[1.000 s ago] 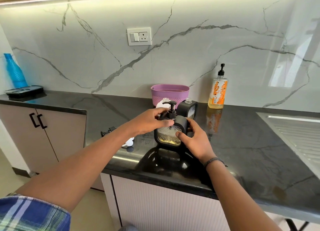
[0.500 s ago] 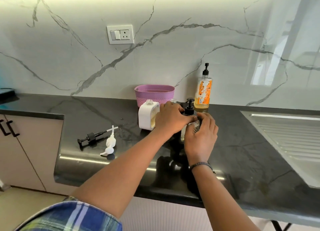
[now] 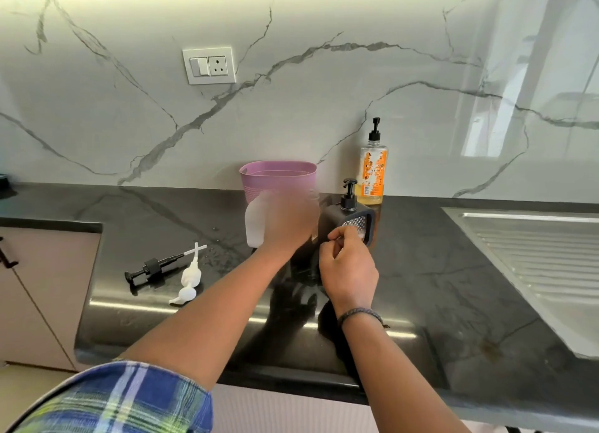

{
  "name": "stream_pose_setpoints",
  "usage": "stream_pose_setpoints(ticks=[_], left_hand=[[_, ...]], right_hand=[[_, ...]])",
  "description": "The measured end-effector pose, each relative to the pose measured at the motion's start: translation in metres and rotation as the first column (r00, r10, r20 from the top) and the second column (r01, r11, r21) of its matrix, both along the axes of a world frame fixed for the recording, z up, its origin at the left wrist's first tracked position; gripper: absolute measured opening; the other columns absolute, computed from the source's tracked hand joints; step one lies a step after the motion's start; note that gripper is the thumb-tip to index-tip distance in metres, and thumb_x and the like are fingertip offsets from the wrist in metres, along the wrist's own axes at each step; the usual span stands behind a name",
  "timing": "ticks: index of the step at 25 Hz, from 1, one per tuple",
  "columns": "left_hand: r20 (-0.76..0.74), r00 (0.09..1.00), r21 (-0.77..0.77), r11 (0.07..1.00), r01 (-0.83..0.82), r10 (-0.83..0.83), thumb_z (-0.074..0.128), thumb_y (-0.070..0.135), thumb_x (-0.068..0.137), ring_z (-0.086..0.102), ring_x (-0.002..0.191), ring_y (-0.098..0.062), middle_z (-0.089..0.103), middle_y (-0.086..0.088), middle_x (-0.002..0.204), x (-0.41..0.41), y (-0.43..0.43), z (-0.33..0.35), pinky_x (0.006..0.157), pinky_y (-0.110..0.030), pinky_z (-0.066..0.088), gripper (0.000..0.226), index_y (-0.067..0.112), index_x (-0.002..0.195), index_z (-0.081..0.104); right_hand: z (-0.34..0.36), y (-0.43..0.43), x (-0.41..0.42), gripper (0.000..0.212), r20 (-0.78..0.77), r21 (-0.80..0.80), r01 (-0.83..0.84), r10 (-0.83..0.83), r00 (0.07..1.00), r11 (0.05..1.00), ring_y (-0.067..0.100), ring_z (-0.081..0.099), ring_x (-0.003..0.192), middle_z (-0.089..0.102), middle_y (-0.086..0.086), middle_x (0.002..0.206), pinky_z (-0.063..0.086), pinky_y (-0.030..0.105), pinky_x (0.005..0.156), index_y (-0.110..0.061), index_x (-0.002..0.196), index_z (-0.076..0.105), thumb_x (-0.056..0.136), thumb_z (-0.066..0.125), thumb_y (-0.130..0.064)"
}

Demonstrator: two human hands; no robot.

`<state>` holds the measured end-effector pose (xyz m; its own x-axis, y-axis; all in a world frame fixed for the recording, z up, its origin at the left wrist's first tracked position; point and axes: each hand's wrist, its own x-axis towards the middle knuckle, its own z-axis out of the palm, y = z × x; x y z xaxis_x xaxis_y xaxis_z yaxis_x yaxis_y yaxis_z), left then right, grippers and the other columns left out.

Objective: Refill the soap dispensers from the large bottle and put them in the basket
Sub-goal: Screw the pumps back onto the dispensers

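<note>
A black square soap dispenser (image 3: 355, 220) with its black pump fitted stands on the dark counter (image 3: 437, 270), in front of the large orange-labelled soap bottle (image 3: 372, 173). My right hand (image 3: 348, 265) sits just in front of it, fingers curled, the index tip at its lower front edge. My left hand (image 3: 288, 223) is motion-blurred and overlaps the white dispenser (image 3: 254, 223), which has no pump. Its grip is unclear. The neck of another black dispenser (image 3: 312, 195) shows behind that hand. The purple basket (image 3: 278, 167) stands at the wall.
A loose black pump (image 3: 152, 267) and a loose white pump (image 3: 191, 277) lie on the counter to the left, with small wet drops near them. A steel sink drainboard (image 3: 534, 254) fills the right side. A wall socket (image 3: 209, 66) is above.
The black dispenser with its pump was carried from the counter's front back beside the white one. My left hand has come off the pump head and swung left. My right hand has slipped off the dispenser's front.
</note>
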<state>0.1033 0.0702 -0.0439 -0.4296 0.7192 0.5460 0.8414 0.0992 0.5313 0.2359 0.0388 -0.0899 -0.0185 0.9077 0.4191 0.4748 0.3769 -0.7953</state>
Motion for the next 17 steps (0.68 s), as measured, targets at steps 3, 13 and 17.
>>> stream_pose_setpoints(ticks=[3,13,17], left_hand=[[-0.134,0.99,-0.15,0.989,0.014,-0.034,0.06,0.039,0.099,0.057,0.125,-0.033,0.066,-0.012,0.131,-0.005,-0.002,-0.007,0.104,-0.043,0.045,0.048,0.01,0.136,0.056],[-0.115,0.993,-0.174,0.984,-0.028,0.008,0.061,0.037,0.093,0.06,0.121,-0.024,0.061,0.0,0.136,-0.009,-0.109,-0.002,0.092,-0.043,0.052,0.054,0.025,0.144,0.049],[-0.026,0.993,-0.227,0.968,0.108,-0.117,0.066,0.033,0.09,0.061,0.096,-0.012,0.057,0.003,0.121,-0.031,-0.149,0.002,0.084,-0.032,0.046,0.051,0.038,0.139,0.052]], right_hand=[[0.0,0.0,0.0,0.008,0.017,-0.02,-0.018,0.018,1.0,1.0,0.009,0.06,0.078,0.066,-0.015,0.089,0.043,0.032,0.07,-0.036,0.101,0.056,0.095,0.053,-0.03],[-0.002,-0.005,0.002,0.05,-0.027,0.055,-0.199,0.2,0.979,0.979,0.012,0.067,0.093,0.058,-0.022,0.131,0.054,0.04,0.086,-0.041,0.136,0.044,0.091,0.057,-0.057],[-0.006,-0.004,-0.001,0.081,-0.02,0.018,-0.405,0.405,0.914,0.914,0.011,0.06,0.122,0.055,-0.018,0.144,0.051,0.045,0.104,-0.04,0.15,0.04,0.08,0.051,-0.08]])
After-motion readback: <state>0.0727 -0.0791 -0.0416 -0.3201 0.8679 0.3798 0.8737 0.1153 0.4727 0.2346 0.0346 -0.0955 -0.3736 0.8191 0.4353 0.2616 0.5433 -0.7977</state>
